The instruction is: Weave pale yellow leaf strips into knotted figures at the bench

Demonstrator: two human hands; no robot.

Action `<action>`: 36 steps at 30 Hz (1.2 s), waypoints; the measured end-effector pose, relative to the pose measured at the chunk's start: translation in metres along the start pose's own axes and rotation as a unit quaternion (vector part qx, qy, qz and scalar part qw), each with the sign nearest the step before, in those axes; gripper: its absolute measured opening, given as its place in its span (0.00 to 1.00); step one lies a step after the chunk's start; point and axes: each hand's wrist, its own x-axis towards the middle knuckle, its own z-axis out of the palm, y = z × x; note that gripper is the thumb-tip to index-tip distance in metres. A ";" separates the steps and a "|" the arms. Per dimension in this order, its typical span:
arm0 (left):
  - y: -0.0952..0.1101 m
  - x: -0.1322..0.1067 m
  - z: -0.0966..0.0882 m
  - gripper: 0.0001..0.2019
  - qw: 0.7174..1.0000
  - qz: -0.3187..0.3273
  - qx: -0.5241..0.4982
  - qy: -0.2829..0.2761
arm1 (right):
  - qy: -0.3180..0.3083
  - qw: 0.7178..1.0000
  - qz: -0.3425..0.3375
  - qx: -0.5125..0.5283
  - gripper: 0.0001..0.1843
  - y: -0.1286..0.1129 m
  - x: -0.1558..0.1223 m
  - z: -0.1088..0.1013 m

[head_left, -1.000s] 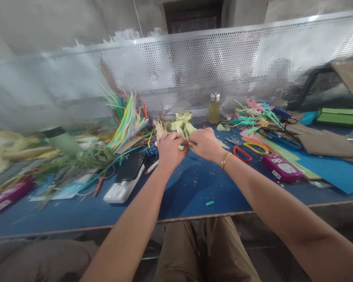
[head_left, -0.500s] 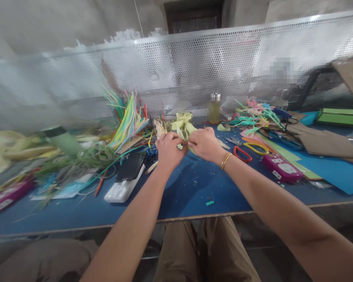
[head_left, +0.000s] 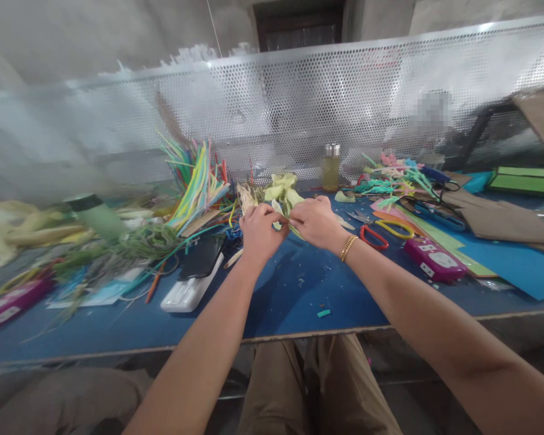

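table (head_left: pixel 299 290): perforated panel (head_left: pixel 294 90) along far side | centre: leafy bundle (head_left: pixel 283 188), left hand (head_left: pixel 263 229) and right hand (head_left: pixel 316 222) at its near side | far, right of bundle: bottle (head_left: pixel 330 170) | left: phone (head_left: pixel 202 260) on case (head_left: pixel 188 295); strip bundle (head_left: pixel 197 184) behind; tumbler (head_left: pixel 98 219) farther left | right: scissors (head_left: pixel 362 230), then box (head_left: pixel 434 261), then paper sheet (head_left: pixel 508 266), cardboard (head_left: pixel 501 214) beyond

Leafy piece (head_left: pixel 281 187) — base hidden behind the left hand (head_left: pixel 263 228) and right hand (head_left: pixel 315 220), which pinch it; the contact itself is too small to resolve. Both forearms (head_left: pixel 208 338) are cut off by the frame. Cropped at the left edge: purple case (head_left: pixel 20 302). Cropped at the right: green box (head_left: pixel 526 180), blue sheet (head_left: pixel 521 269). Pale strips (head_left: pixel 0 238) at far left are blurred, as are shapes behind the mesh (head_left: pixel 240 84) — one patch (head_left: pixel 433 112) pixelated. Crumbs (head_left: pixel 301 281): too small to identify.
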 end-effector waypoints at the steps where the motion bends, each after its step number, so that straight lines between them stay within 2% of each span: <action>1: 0.000 0.000 0.000 0.03 1.000 -0.002 -0.001 0.000 | 0.002 1.000 0.001 0.004 0.12 0.001 0.000 0.001; 4: -0.001 0.001 0.001 0.05 0.999 -0.006 -0.032 0.003 | 0.020 0.999 0.017 0.032 0.11 0.006 0.002 0.003; 7: -0.006 0.003 0.002 0.19 0.991 -0.040 -0.114 0.055 | 0.053 0.995 0.061 0.066 0.11 0.013 0.003 0.005; 9: -0.010 0.005 0.004 0.21 0.980 -0.076 -0.169 0.070 | 0.073 0.990 0.084 0.081 0.12 0.017 0.004 0.006; 11: -0.014 0.006 0.007 0.18 0.969 -0.113 -0.215 0.032 | 0.082 0.989 0.085 0.093 0.13 0.019 0.004 0.007; 13: -0.016 0.006 0.010 0.19 0.951 -0.156 -0.266 -0.028 | 0.081 0.989 0.065 0.102 0.13 0.019 0.004 0.008; 16: -0.016 0.006 0.014 0.18 0.901 -0.212 -0.367 -0.089 | 0.082 0.992 0.028 0.095 0.14 0.018 0.003 0.009; 19: -0.015 0.007 0.016 0.13 0.861 -0.214 -0.444 -0.125 | 0.073 0.995 -0.008 0.067 0.15 0.017 0.002 0.008; 25: -0.011 0.006 0.016 0.11 0.854 -0.193 -0.472 -0.103 | 0.051 0.998 -0.045 -0.014 0.17 0.011 0.000 0.001; 29: -0.009 0.006 0.016 0.12 0.820 -0.183 -0.536 -0.078 | 0.037 0.997 -0.054 -0.050 0.17 0.003 -0.001 -0.009; 31: -0.012 0.006 0.018 0.14 0.822 -0.200 -0.529 -0.065 | 0.027 0.996 -0.061 -0.059 0.17 0.000 -0.002 -0.013; 33: -0.015 0.005 0.020 0.15 0.837 -0.219 -0.498 -0.057 | 0.020 0.996 -0.071 -0.053 0.17 -0.003 -0.002 -0.014; 36: -0.020 0.005 0.022 0.15 0.862 -0.208 -0.456 -0.080 | 0.027 0.998 -0.062 -0.006 0.16 -0.001 0.000 -0.011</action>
